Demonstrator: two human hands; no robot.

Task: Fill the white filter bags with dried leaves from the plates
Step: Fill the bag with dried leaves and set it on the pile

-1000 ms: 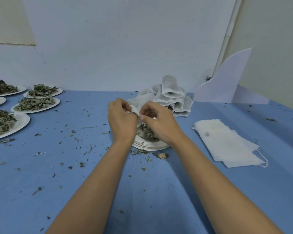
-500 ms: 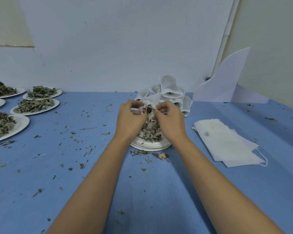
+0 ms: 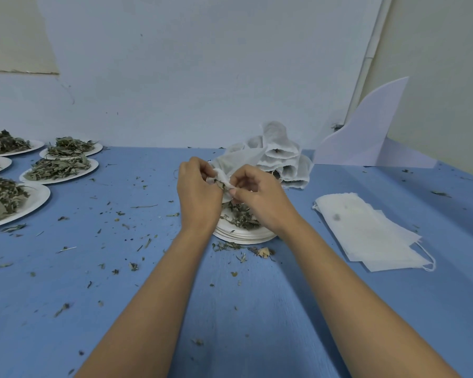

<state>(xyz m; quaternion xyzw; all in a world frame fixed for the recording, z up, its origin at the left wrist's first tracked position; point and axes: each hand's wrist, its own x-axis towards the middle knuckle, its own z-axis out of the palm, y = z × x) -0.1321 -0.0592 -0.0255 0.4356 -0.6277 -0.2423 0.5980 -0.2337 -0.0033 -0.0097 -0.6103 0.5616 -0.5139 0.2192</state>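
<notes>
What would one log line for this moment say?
step: filling | left hand: pinches filter bag | right hand: pinches filter bag | below: stack of plates, dried leaves

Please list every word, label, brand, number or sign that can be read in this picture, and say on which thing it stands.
None: no text can be read anywhere. The filter bag that the left hand and the right hand pinch, the flat bag stack, the filled bags, the plates and the white card are blank. The dark spots on the flat bag stack look like stains, not letters.
</notes>
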